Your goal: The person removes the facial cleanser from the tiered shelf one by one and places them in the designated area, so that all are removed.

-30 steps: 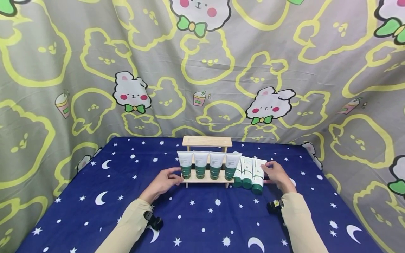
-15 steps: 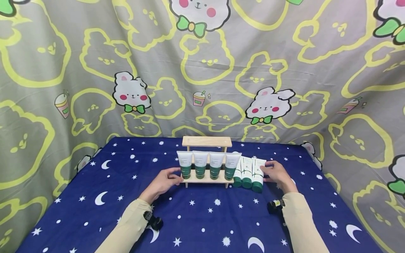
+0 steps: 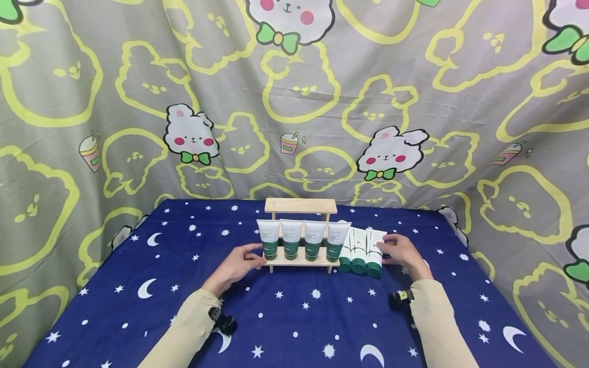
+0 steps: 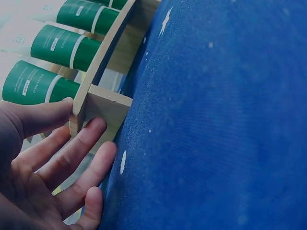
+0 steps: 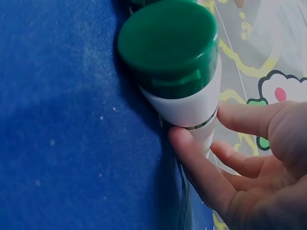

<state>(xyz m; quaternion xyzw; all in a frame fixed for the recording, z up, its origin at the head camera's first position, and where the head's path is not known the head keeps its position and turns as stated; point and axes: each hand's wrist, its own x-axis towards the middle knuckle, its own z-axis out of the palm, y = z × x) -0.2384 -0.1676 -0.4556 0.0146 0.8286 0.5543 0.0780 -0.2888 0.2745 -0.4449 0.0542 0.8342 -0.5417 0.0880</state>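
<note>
A small wooden rack (image 3: 301, 206) stands near the back of the table, with several white-and-green squeeze tubes (image 3: 292, 240) upright on its lower shelf, caps down. My left hand (image 3: 238, 263) pinches the left end of that shelf; in the left wrist view the thumb lies on top, by a tube's cap, with fingers at the underside and leg (image 4: 108, 103). To the rack's right, white squeeze tubes (image 3: 358, 250) with green caps lie side by side, caps toward me. My right hand (image 3: 402, 253) grips the rightmost tube (image 5: 184, 110) between thumb and fingers.
A dark blue cloth (image 3: 294, 312) with white stars and moons covers the table. Behind it hangs a grey curtain (image 3: 239, 92) with cartoon animals, close to the rack's back. Black wrist cameras (image 3: 224, 321) sit on both forearms.
My right hand has shifted the rightmost tube slightly back and against its neighbours, so its cap is more nearly in line with theirs. The left hand and rack look still.
</note>
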